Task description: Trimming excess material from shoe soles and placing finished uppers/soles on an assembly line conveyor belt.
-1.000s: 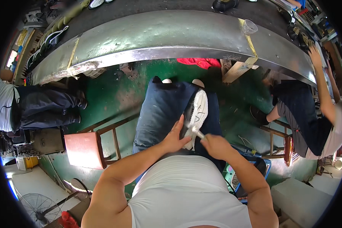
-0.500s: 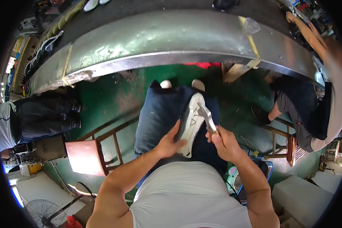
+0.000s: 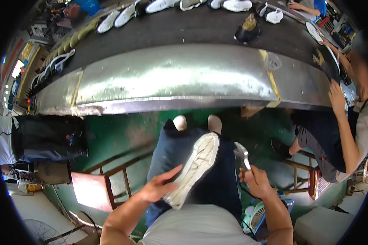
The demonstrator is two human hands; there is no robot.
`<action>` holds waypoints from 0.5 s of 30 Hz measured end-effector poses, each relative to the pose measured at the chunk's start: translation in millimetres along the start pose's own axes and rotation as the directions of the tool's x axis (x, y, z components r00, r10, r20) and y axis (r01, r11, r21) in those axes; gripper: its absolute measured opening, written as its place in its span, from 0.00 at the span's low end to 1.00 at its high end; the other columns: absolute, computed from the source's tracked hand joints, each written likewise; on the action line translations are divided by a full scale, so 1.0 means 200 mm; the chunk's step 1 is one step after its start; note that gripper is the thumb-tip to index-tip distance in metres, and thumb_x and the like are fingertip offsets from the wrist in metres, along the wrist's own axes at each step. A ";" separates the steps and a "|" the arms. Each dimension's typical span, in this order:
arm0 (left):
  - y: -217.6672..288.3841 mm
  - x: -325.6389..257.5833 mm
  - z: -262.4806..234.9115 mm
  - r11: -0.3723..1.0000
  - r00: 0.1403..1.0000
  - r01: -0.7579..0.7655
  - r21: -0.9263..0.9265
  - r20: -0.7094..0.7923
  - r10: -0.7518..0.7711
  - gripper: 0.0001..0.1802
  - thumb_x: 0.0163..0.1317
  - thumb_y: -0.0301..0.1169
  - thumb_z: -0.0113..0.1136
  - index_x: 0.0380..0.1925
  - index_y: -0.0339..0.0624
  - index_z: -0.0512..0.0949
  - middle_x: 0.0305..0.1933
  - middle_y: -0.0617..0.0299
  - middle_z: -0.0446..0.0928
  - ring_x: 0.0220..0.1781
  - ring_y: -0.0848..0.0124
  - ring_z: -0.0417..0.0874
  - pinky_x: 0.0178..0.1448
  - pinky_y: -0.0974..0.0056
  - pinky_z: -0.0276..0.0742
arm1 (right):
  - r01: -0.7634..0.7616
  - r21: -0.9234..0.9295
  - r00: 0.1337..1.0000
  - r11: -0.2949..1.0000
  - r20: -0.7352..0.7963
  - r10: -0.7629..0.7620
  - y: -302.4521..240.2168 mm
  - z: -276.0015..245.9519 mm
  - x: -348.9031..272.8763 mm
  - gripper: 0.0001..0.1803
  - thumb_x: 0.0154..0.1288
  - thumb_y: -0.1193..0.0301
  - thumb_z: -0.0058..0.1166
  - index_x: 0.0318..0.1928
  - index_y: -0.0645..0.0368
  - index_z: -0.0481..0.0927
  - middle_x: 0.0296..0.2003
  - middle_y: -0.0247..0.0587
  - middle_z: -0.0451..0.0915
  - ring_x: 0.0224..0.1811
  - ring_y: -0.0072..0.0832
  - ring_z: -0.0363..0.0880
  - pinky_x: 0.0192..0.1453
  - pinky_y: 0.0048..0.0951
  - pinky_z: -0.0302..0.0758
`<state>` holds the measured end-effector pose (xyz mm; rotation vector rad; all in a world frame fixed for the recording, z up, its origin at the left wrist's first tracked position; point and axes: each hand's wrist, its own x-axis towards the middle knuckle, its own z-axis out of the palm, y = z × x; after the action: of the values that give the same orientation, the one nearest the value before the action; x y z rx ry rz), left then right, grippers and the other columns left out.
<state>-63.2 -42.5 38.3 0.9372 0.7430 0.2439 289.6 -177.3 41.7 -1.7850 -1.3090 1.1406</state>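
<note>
Over my thighs, my left hand (image 3: 161,185) grips a shoe (image 3: 196,163) near its end closest to me. The shoe's pale, unfinished underside faces up, with a line down its length and its far end pointing away and to the right. The thumb lies on the underside and the fingers stretch along its left side; the shoe's lower face is hidden. To the right, my right hand (image 3: 257,181) is closed round the handle of a metal hammer (image 3: 243,154). The hammer's head points up and away, apart from the shoe.
Ahead runs a metal-edged workbench (image 3: 151,77) with a dark top. White shoes (image 3: 161,5) line its far side, and a dark shoe (image 3: 248,30) stands nearer. A co-worker (image 3: 347,130) sits at the right. A wooden stool (image 3: 95,190) stands left, a small fan (image 3: 253,216) right.
My right hand has drawn the hammer off the shoe to the right. The shoe has moved left and closer to me, its underside turned further up. The view has tilted up, showing more bench.
</note>
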 end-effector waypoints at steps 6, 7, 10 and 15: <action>0.83 0.18 -0.08 0.853 0.863 -0.500 -0.151 -0.006 0.505 0.35 0.64 0.16 0.57 0.72 0.42 0.64 0.73 0.48 0.66 0.75 0.57 0.67 0.78 0.51 0.60 | 0.122 -0.089 0.976 0.988 -0.172 -0.136 -0.24 -0.27 0.39 0.15 0.67 0.63 0.62 0.43 0.63 0.79 0.31 0.44 0.83 0.29 0.36 0.83 0.36 0.32 0.79; 0.99 0.26 -0.11 0.865 0.867 -0.497 -0.074 -0.083 0.491 0.36 0.64 0.17 0.57 0.73 0.41 0.63 0.73 0.47 0.67 0.74 0.56 0.68 0.77 0.51 0.61 | 0.136 -0.082 0.973 0.987 -0.177 -0.149 -0.29 -0.31 0.50 0.15 0.67 0.63 0.62 0.43 0.63 0.79 0.31 0.44 0.83 0.29 0.36 0.83 0.36 0.32 0.79; 1.46 0.73 -0.15 0.876 0.864 -0.462 0.136 -0.152 0.479 0.34 0.68 0.24 0.55 0.74 0.40 0.60 0.65 0.51 0.76 0.59 0.65 0.81 0.64 0.61 0.75 | 0.362 -0.483 0.820 0.797 -0.241 -0.519 -0.39 -0.41 0.81 0.17 0.59 0.66 0.68 0.44 0.61 0.79 0.33 0.43 0.82 0.30 0.41 0.83 0.36 0.37 0.79; 2.03 1.49 -0.13 0.887 0.874 -0.379 0.263 -0.214 0.437 0.32 0.68 0.28 0.57 0.73 0.42 0.64 0.59 0.50 0.79 0.48 0.66 0.85 0.51 0.62 0.83 | 0.305 -0.775 0.615 0.554 -0.285 -0.736 -0.36 -0.54 1.21 0.25 0.44 0.70 0.72 0.45 0.58 0.78 0.40 0.42 0.82 0.39 0.43 0.82 0.40 0.42 0.77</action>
<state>185.5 361.2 213.7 1.2840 0.8226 0.6897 390.2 74.8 83.1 -1.7138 -1.7927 -0.3296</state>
